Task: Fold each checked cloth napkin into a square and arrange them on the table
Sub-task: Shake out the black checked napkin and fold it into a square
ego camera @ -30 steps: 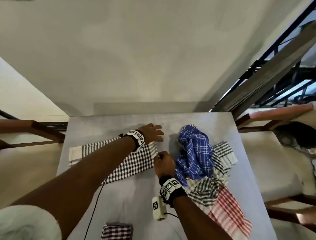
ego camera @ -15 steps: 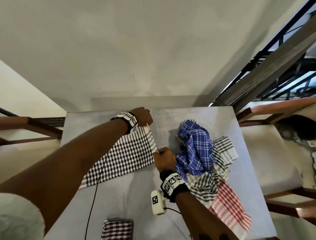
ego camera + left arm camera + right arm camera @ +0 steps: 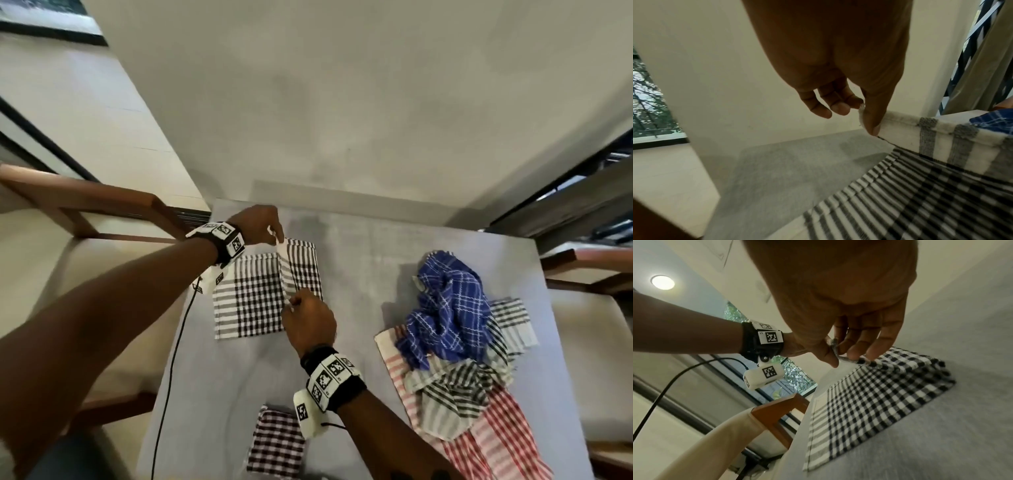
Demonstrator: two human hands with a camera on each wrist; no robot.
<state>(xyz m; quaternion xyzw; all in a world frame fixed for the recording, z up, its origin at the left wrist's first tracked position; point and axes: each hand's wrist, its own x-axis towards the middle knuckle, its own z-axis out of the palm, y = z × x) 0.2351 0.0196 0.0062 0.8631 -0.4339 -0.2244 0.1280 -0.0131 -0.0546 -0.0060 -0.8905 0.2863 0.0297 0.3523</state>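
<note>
A black-and-white checked napkin (image 3: 255, 298) lies on the grey table (image 3: 359, 274), its right part lifted and turned over toward the left. My left hand (image 3: 263, 226) pinches the far corner of that raised edge (image 3: 898, 128) between thumb and finger. My right hand (image 3: 308, 320) pinches the near corner (image 3: 835, 345) of the same edge. A folded dark red checked napkin (image 3: 275, 443) lies near the table's front edge. At the right sits a heap of unfolded napkins: blue (image 3: 448, 305), green-striped (image 3: 455, 390) and red (image 3: 486, 442).
Wooden chairs with cream cushions stand at the left (image 3: 89, 205) and right (image 3: 589, 308) of the table. A black cable (image 3: 171, 359) runs down from my left wrist over the table's left side. A pale wall (image 3: 342, 102) lies just beyond the table.
Both hands have carried the napkin's right edge up and leftward over itself, so the long strip is now doubled to about half its length. My view has swung to the right.
</note>
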